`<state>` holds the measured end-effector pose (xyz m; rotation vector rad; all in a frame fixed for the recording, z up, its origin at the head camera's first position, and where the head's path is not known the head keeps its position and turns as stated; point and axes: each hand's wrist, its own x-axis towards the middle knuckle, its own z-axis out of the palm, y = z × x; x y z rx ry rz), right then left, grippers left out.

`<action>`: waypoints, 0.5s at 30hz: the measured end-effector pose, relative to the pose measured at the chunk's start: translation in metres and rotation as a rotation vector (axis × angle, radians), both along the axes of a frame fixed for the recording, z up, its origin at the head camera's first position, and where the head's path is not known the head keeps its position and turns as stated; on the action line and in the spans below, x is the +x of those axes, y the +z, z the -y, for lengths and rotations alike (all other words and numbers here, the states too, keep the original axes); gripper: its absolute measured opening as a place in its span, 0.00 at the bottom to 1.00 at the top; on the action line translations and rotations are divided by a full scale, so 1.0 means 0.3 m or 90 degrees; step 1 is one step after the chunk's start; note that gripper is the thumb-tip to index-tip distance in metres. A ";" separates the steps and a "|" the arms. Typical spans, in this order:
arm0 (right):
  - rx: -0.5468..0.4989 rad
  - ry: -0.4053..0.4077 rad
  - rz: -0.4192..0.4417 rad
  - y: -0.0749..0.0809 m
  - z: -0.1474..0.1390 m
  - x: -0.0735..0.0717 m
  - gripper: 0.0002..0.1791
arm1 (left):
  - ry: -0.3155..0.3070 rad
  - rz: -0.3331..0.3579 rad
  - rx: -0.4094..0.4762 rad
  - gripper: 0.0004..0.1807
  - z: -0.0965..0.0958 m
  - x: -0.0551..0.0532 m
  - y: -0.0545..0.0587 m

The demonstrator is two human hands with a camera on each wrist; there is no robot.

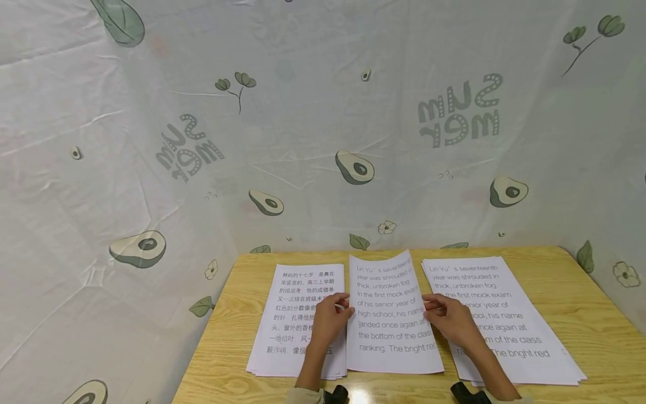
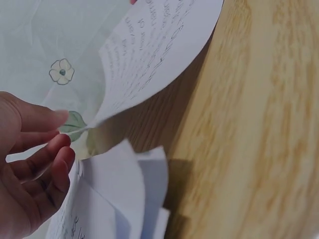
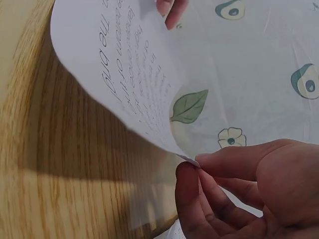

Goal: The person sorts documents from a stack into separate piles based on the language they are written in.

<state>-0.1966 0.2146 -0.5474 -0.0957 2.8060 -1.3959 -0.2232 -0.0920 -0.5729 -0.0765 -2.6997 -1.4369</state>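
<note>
A white sheet of English print (image 1: 391, 314) is held up off the wooden table (image 1: 590, 314) between both hands. My left hand (image 1: 330, 320) pinches its left edge; in the left wrist view the sheet (image 2: 154, 55) curves away from the fingers (image 2: 47, 149). My right hand (image 1: 449, 317) pinches the right edge, shown in the right wrist view where the fingertips (image 3: 192, 167) nip the paper (image 3: 124, 74). A stack of Chinese-print pages (image 1: 298, 314) lies under the left hand. A stack of English-print pages (image 1: 510, 325) lies under the right hand.
A pale cloth printed with avocados (image 1: 323, 140) hangs behind and on both sides of the table. Bare wood shows along the table's right side (image 1: 595, 303) and front edge (image 1: 393, 390). Loose page corners (image 2: 129, 199) curl up beneath the left hand.
</note>
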 end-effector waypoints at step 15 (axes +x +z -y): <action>-0.132 -0.019 0.032 0.008 -0.020 0.005 0.26 | 0.031 -0.009 0.113 0.20 0.011 -0.002 0.015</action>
